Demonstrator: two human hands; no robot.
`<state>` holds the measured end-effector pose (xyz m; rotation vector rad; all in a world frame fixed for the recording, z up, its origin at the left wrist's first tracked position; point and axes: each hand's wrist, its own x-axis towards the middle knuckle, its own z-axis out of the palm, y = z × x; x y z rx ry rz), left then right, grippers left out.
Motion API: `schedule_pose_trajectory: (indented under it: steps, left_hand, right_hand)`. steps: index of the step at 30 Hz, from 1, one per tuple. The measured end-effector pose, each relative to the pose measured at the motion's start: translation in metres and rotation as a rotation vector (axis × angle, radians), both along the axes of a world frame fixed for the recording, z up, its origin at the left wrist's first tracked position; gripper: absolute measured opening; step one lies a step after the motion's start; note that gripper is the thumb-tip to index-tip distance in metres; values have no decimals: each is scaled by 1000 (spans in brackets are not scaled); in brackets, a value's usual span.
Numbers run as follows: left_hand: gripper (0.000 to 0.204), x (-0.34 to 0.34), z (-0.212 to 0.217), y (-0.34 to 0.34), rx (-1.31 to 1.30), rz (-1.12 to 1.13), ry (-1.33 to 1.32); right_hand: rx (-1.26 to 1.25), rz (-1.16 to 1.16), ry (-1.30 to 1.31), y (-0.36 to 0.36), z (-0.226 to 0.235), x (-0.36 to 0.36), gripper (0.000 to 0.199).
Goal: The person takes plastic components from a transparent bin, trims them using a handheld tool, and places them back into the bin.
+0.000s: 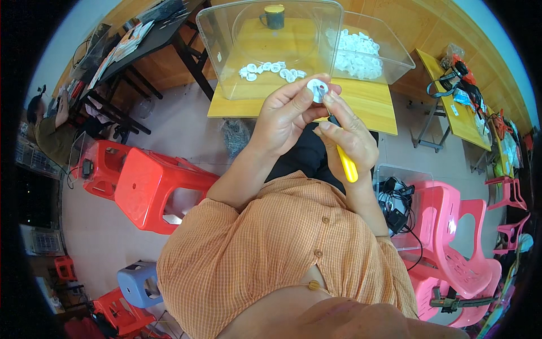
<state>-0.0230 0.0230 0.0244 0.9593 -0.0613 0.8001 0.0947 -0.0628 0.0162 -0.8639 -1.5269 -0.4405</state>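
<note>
A small white round plastic part (318,85), with a dark reddish spot at its middle, is pinched between the thumb and fingers of my left hand (282,116). My right hand (354,135) is closed around a yellow-handled hand tool (346,164) with a black collar; its thin tip meets the part, and the tip's exact shape is too small to tell. My right fingertips also touch the part's edge. Both hands are raised in front of the yellow table (367,101). Beyond them, several similar white parts (282,69) lie by a large clear plastic bin (223,39).
A second clear bin (395,53) holds a heap of white pieces (358,53). Farther back stands a grey mug (275,20) with a yellow lid. Red stools (152,186) are at my left, pink chairs (451,243) and a cable-filled box (395,203) at my right. Another person (56,130) sits far left.
</note>
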Motion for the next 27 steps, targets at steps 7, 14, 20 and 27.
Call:
schedule_pose_trajectory:
  steps: [7, 14, 20, 27]
  left_hand:
    - [39, -2, 1, 2, -83, -73, -37]
    - [37, -2, -5, 5, 11, 69, 113]
    - [35, -1, -1, 7, -32, -31, 61]
    - [36, 1, -5, 9, -113, -153, -4]
  right_hand:
    - [-14, 23, -58, 0, 4, 8, 16]
    - [-128, 30, -151, -7, 15, 18, 15]
    - [-126, 242, 23, -9, 11, 21, 21]
    - [-105, 327, 494, -8, -3, 16, 17]
